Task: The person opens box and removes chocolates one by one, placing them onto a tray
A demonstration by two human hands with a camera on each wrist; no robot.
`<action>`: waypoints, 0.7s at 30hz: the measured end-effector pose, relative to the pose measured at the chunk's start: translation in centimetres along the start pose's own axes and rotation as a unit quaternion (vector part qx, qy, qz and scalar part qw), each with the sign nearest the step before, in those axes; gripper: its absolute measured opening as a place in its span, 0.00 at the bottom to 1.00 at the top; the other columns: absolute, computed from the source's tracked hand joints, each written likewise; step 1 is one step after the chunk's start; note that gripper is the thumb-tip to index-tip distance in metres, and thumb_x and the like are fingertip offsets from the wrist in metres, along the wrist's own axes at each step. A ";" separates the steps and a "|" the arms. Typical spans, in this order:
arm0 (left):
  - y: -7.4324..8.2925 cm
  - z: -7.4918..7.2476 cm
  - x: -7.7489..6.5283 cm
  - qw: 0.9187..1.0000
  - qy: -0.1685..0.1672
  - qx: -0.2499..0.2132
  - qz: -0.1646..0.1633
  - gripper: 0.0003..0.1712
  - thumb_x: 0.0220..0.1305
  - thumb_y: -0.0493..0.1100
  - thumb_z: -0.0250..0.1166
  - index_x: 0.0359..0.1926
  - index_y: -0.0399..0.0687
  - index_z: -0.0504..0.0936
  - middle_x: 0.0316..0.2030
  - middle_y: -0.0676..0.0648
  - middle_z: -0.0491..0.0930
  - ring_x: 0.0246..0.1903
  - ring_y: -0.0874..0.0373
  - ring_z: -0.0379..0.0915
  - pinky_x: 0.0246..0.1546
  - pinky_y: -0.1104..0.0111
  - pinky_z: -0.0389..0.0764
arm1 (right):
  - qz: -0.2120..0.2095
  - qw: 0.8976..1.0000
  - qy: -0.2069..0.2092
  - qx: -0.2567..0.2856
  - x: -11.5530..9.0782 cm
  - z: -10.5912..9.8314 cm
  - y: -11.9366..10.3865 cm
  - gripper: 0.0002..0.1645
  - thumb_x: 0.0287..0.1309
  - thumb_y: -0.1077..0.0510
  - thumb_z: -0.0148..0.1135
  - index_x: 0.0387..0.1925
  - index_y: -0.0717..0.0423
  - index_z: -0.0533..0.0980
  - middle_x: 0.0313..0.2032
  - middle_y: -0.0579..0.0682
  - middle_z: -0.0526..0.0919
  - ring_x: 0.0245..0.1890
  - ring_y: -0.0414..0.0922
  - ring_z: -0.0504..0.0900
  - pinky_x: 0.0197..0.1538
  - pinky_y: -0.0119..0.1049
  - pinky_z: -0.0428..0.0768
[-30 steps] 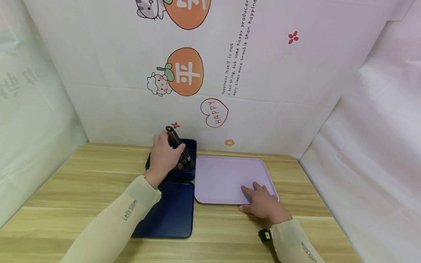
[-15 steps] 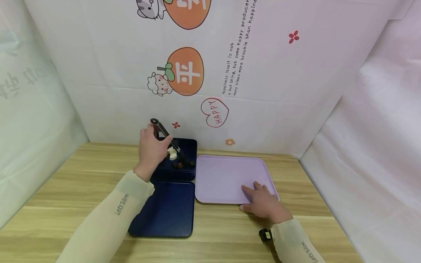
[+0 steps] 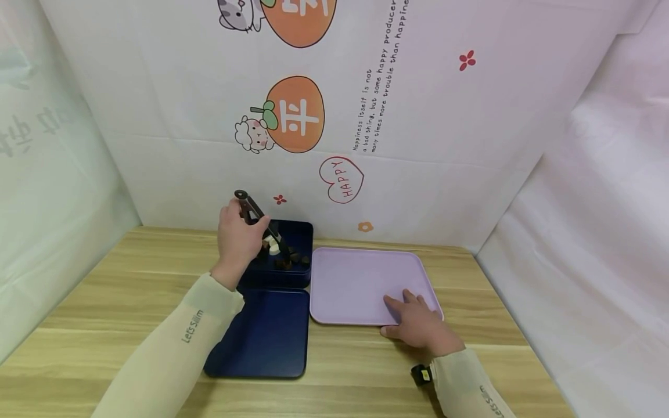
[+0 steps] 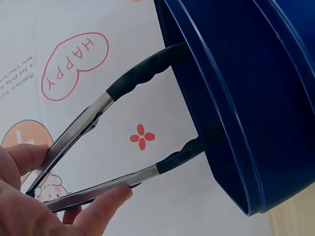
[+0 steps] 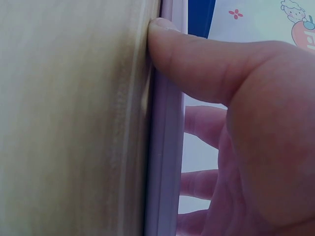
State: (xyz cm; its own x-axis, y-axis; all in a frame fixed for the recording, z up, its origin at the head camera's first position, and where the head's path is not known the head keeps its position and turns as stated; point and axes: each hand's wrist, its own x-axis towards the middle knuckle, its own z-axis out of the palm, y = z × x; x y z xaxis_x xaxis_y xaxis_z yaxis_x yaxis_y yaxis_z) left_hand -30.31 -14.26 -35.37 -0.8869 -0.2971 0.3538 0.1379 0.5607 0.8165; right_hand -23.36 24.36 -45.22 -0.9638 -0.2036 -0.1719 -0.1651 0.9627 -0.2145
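Note:
My left hand [image 3: 237,238] holds a pair of tongs [image 4: 135,78] with steel arms and black ends, thumb on one arm and fingers on the other. Its arms stand apart, and the tips reach down into a deep dark blue box [image 3: 302,232]; in the left wrist view the box wall hides them. Several dark brown pieces [image 3: 295,256] and whitish pieces [image 3: 274,248] lie inside the box. My right hand [image 3: 420,325] rests at the near right edge of a light purple tray [image 3: 355,278], fingers spread over its surface, thumb along the front rim [image 5: 165,147].
In front of the box lies a flat dark blue lid [image 3: 272,337], beside the purple tray. A white printed sheet [image 3: 418,174] rises behind the wooden table [image 3: 366,371], with white cloth at both sides. A black band [image 3: 420,374] sits at the right wrist.
My left hand has moved left with the tongs, which lean more, their tips still in the box. More of the pieces inside show. The right hand has stayed on the tray.

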 end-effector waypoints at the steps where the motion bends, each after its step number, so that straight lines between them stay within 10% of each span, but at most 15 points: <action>1: -0.1 0.0 0.0 1.000 0.003 -0.003 -0.001 0.34 0.66 0.51 0.67 0.64 0.39 0.66 0.51 0.36 0.68 0.44 0.42 0.67 0.46 0.49 0.72 | 0.000 1.000 0.000 0.000 0.0 0.0 0.0 0.47 0.55 0.34 0.69 0.72 0.46 0.67 0.72 0.70 0.54 0.68 0.77 0.50 0.56 0.80 0.51; 21: -1.9 -1.2 0.6 0.992 0.011 -0.108 -0.070 0.36 0.66 0.49 0.68 0.66 0.43 0.60 0.55 0.36 0.71 0.49 0.43 0.73 0.46 0.53 0.78 | -0.010 1.000 0.002 0.000 -0.1 -0.1 0.0 0.47 0.56 0.34 0.68 0.72 0.48 0.66 0.72 0.70 0.53 0.68 0.77 0.50 0.55 0.81 0.52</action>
State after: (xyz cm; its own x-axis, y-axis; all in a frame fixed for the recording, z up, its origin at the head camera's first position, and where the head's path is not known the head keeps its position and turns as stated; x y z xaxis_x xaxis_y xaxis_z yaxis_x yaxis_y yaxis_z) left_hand -30.53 -16.45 -36.19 -0.8943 -0.3790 0.2379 0.1072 0.3347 0.9362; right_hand -23.32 24.40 -45.16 -0.9615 -0.2213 -0.1632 -0.1837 0.9586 -0.2174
